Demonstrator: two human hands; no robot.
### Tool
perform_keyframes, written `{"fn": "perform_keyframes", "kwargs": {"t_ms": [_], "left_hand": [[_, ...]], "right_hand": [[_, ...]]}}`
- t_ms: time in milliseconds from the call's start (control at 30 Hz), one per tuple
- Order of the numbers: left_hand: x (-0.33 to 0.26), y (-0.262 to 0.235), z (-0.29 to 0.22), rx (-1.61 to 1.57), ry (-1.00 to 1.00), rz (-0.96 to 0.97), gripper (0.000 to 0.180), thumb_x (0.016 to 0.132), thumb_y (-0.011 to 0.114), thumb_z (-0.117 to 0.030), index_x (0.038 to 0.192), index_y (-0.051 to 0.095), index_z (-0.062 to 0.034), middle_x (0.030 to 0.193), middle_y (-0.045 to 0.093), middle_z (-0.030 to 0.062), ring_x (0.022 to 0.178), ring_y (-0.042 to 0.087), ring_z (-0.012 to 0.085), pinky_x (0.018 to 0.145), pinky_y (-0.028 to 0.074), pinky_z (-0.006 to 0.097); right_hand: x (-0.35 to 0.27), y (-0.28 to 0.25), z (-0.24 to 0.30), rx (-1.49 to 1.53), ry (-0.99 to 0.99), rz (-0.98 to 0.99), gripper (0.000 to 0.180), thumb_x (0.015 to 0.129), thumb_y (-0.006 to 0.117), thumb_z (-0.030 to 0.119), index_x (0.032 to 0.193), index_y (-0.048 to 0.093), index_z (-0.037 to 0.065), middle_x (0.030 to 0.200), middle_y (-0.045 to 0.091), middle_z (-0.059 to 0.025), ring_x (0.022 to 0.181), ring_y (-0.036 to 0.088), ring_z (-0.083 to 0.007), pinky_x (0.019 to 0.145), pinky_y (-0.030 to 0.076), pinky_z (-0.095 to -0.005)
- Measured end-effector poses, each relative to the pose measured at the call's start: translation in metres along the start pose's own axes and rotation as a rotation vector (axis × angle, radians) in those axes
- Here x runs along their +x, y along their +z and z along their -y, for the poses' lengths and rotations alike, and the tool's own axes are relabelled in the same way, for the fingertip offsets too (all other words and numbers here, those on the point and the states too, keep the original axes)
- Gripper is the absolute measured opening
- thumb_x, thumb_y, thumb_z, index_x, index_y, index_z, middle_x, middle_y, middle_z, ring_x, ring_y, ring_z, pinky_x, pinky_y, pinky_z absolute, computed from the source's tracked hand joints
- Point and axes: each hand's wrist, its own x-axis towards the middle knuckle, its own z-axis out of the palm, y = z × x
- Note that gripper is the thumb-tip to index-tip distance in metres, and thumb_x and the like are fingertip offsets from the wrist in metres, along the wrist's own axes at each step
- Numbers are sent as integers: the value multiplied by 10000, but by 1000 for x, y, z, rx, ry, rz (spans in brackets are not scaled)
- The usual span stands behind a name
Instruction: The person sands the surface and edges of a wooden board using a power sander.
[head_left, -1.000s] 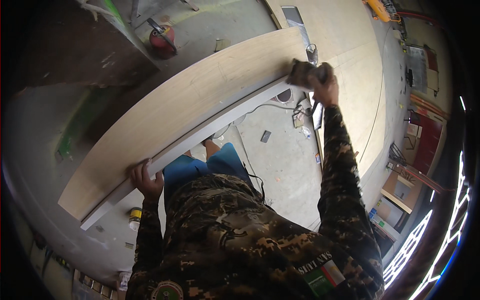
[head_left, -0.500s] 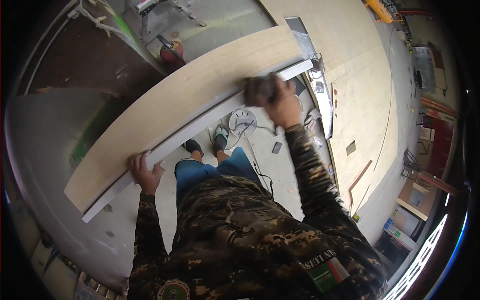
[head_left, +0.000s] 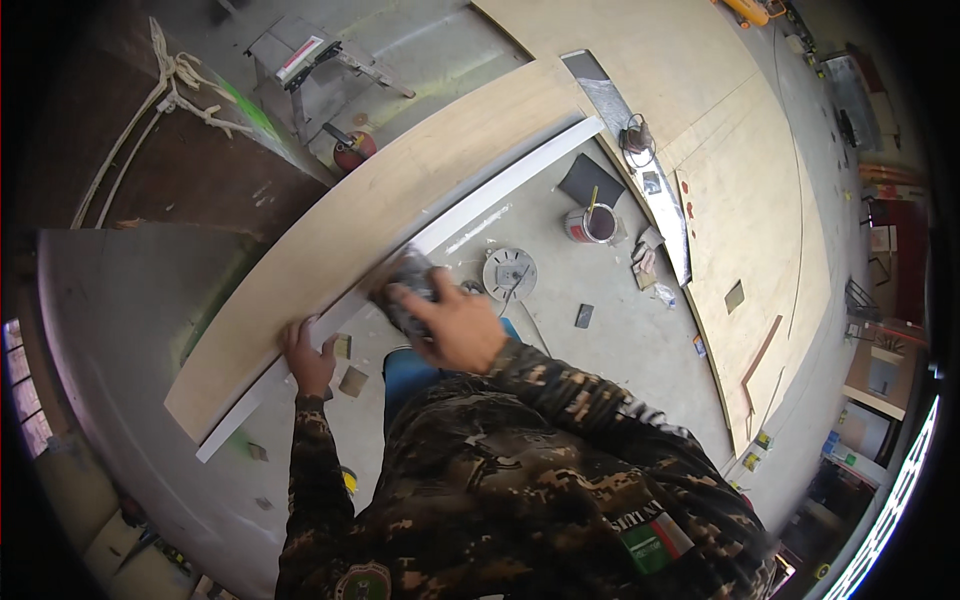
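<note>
A long board with a curved outer edge (head_left: 330,225) slants across in front of me, with a straight white edge strip (head_left: 505,185) along its near side. My right hand (head_left: 462,328) is wrapped round a dark, blurred power sander (head_left: 408,290), which rests on that strip near its middle. Farther down the strip, at the near left, my left hand (head_left: 309,360) grips the edge. Its fingers lie on top and the thumb sits on the near side. The underside of the sander is hidden.
A large plywood sheet (head_left: 740,190) lies at the right, bearing a second corded tool (head_left: 636,138). On the floor are an open paint can (head_left: 592,224), a pale round disc (head_left: 510,274) and scraps (head_left: 645,258). A red rounded container (head_left: 355,150) stands beyond the board.
My right hand has drawn the sander down along the strip, toward my left hand. The left hand keeps its hold on the edge. My view has shifted slightly, uncovering the paint can.
</note>
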Motion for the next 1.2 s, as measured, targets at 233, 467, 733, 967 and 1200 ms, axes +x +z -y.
{"fn": "perform_keyframes", "kwargs": {"t_ms": [233, 467, 733, 967, 1200], "left_hand": [[67, 50, -54, 114, 98, -37, 540, 802, 788, -289, 1247, 605, -43, 1191, 574, 163, 1170, 515, 390, 1004, 422, 510], [156, 85, -141, 11, 209, 25, 533, 814, 783, -245, 1262, 595, -27, 1226, 565, 154, 1203, 504, 365, 1035, 415, 467], [218, 102, -180, -26, 272, 59, 486, 828, 778, -181, 1239, 597, 6, 1181, 553, 176, 1156, 509, 375, 1012, 417, 462], [239, 109, -192, -52, 334, 44, 469, 827, 777, -163, 1218, 602, 27, 1156, 560, 169, 1125, 512, 373, 996, 426, 456], [214, 82, -152, -89, 318, 49, 429, 834, 762, -161, 1195, 627, 26, 1136, 569, 162, 1124, 518, 364, 982, 435, 442]], "right_hand": [[-93, -49, -95, 7, 533, -292, 649, 755, 799, 235, 1346, 551, 132, 1085, 588, -170, 770, 694, -357, 687, 583, -446], [-209, -55, -159, -119, 867, -471, 697, 738, 781, 244, 1380, 517, 179, 1169, 556, -192, 957, 656, -414, 813, 561, -481], [-276, -37, -168, -101, 1062, -605, 685, 753, 781, 230, 1380, 510, 175, 1155, 543, -190, 987, 639, -400, 861, 546, -470], [-268, -35, -167, -9, 1055, -605, 669, 748, 786, 211, 1364, 530, 161, 1142, 559, -197, 1009, 626, -410, 886, 529, -468], [-236, -40, -180, 5, 874, -570, 698, 740, 792, 181, 1375, 512, 98, 1158, 558, -217, 1056, 600, -428, 935, 502, -477]]}}
